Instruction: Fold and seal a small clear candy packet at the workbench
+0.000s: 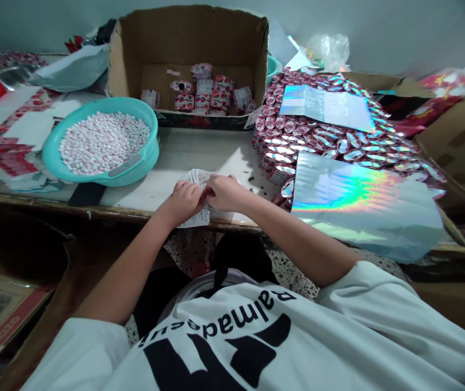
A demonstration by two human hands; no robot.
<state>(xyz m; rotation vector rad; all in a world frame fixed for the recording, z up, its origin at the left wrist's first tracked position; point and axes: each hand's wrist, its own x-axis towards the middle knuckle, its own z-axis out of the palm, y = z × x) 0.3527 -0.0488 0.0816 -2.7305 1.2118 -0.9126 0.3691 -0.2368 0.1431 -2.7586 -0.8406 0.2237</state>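
Both my hands meet at the near edge of the white table (199, 152). My left hand (183, 200) and my right hand (224, 193) are closed on a small white printed packet (198, 179), fingers pinched together over it. Part of the packet hangs below my left hand at the table edge. A teal basin (134, 165) full of small white and pink candies (104, 141) stands just left of my hands.
An open cardboard box (187, 38) with several small red-and-white packets (205, 92) stands at the back. To the right lie piles of holographic packets (322, 138) and shiny holographic sheets (358, 201). Flat printed cartons (12, 136) lie far left; a brown box (460, 141) stands far right.
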